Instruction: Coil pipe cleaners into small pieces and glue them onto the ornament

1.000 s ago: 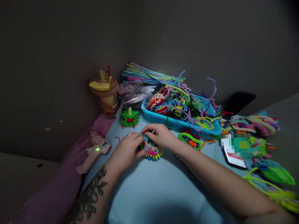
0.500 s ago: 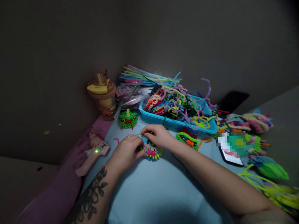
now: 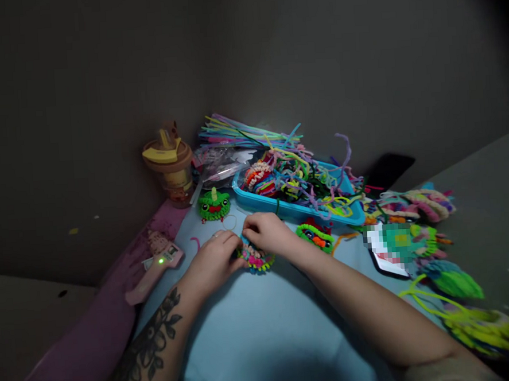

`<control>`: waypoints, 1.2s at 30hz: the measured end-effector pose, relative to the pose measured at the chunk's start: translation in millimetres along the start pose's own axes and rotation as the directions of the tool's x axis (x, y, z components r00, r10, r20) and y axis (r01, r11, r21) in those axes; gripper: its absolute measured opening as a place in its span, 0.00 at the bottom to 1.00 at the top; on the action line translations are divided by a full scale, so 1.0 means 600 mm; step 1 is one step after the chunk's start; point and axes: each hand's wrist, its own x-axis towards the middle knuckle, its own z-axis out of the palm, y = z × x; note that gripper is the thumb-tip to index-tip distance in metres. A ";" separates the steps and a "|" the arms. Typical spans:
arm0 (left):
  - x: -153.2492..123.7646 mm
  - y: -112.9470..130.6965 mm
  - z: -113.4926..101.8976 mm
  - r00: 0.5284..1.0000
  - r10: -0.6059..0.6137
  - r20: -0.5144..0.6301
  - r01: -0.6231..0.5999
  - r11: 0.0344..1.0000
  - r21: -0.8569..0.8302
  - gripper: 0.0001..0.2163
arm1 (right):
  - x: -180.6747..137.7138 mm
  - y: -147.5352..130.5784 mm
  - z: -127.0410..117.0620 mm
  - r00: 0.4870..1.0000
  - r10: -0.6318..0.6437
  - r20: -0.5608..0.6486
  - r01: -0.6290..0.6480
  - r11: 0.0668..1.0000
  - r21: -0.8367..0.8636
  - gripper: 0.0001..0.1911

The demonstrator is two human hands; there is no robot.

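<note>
My left hand (image 3: 213,257) and my right hand (image 3: 268,233) meet over a small multicoloured pipe-cleaner figure (image 3: 256,259) lying on the light blue table cover (image 3: 262,322). Both hands have their fingers curled and pinched on the figure's top edge. The figure shows pink, yellow and green loops below my fingers; its upper part is hidden by them. My left forearm carries a dark leaf tattoo.
A blue tray (image 3: 281,209) heaped with pipe cleaners stands behind my hands. A green frog figure (image 3: 213,204), a lidded cup (image 3: 169,164), a pink glue gun with a green light (image 3: 153,265), another green figure (image 3: 315,236), a phone (image 3: 388,254) and more pipe-cleaner pieces lie around.
Both hands stay pinched on the figure, with small finger shifts only. The view has drifted, so everything sits slightly further left in the frame.
</note>
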 end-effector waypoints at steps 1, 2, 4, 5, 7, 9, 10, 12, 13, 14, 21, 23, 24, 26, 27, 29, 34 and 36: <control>0.000 0.001 0.000 1.000 -0.002 0.000 0.002 1.000 0.005 0.09 | 0.001 0.000 0.000 1.000 -0.010 0.010 0.010 1.000 -0.001 0.08; 0.001 0.001 0.000 1.000 -0.002 -0.001 0.002 1.000 0.005 0.09 | 0.001 0.001 0.000 1.000 -0.020 0.021 0.019 1.000 0.009 0.08; 0.001 0.001 -0.003 1.000 0.006 -0.011 -0.006 1.000 -0.014 0.09 | 0.001 0.004 -0.004 0.999 -0.033 0.029 0.031 0.998 0.063 0.09; 0.001 0.001 -0.006 1.000 0.014 -0.020 -0.015 0.999 -0.035 0.10 | 0.000 0.006 -0.007 0.999 -0.026 0.023 0.024 0.994 0.102 0.10; -0.001 -0.003 -0.014 0.998 0.033 -0.046 -0.037 0.995 -0.089 0.11 | -0.005 0.012 -0.020 0.999 0.032 -0.001 -0.031 0.981 0.190 0.12; -0.003 -0.010 -0.022 0.996 0.043 -0.080 -0.053 0.991 -0.127 0.11 | -0.017 0.017 -0.039 0.993 0.114 -0.033 -0.102 0.959 0.265 0.16; -0.003 -0.014 -0.024 0.994 0.045 -0.102 -0.058 0.990 -0.130 0.10 | -0.025 0.019 -0.049 0.989 0.142 -0.047 -0.123 0.950 0.288 0.19; -0.004 -0.023 -0.025 0.989 0.054 -0.137 -0.069 0.992 -0.106 0.08 | -0.048 0.023 -0.064 0.984 0.160 -0.080 -0.129 0.944 0.302 0.22; -0.003 -0.027 -0.023 0.987 0.065 -0.147 -0.078 0.993 -0.086 0.08 | -0.061 0.025 -0.066 0.982 0.162 -0.099 -0.126 0.946 0.299 0.22; -0.003 -0.030 -0.019 0.986 0.080 -0.148 -0.091 0.994 -0.067 0.10 | -0.075 0.026 -0.063 0.979 0.167 -0.121 -0.125 0.948 0.292 0.21; -0.001 -0.034 -0.006 0.984 0.074 -0.160 -0.077 0.997 -0.011 0.13 | -0.155 0.025 0.048 0.891 0.198 -0.408 -0.059 0.943 0.328 0.15; 0.002 -0.030 -0.008 0.978 0.025 -0.207 -0.033 0.999 -0.034 0.14 | -0.165 0.024 0.076 0.887 0.154 -0.436 0.001 0.942 0.335 0.18; 0.005 -0.028 -0.008 0.976 0.004 -0.219 -0.015 0.999 -0.052 0.15 | -0.169 0.023 0.085 0.886 0.139 -0.443 0.020 0.942 0.334 0.20; 0.014 -0.024 -0.005 0.973 -0.031 -0.229 0.009 0.995 -0.096 0.16 | -0.171 0.021 0.097 0.887 0.118 -0.446 0.043 0.942 0.333 0.23; 0.021 -0.022 -0.003 0.972 -0.048 -0.228 0.021 0.992 -0.121 0.16 | -0.172 0.020 0.099 0.891 0.108 -0.441 0.051 0.941 0.335 0.24; 0.033 -0.018 0.001 0.971 -0.084 -0.223 0.046 0.984 -0.170 0.15 | -0.170 0.018 0.101 0.904 0.076 -0.421 0.081 0.936 0.342 0.24; 0.044 -0.014 -0.009 0.989 -0.080 -0.126 0.038 0.952 -0.303 0.10 | -0.169 0.016 0.099 0.917 -0.054 -0.394 0.210 0.907 0.364 0.22; 0.038 -0.017 -0.022 0.994 -0.080 -0.074 0.048 0.932 -0.359 0.09 | -0.171 0.018 0.099 0.922 -0.087 -0.378 0.234 0.902 0.363 0.21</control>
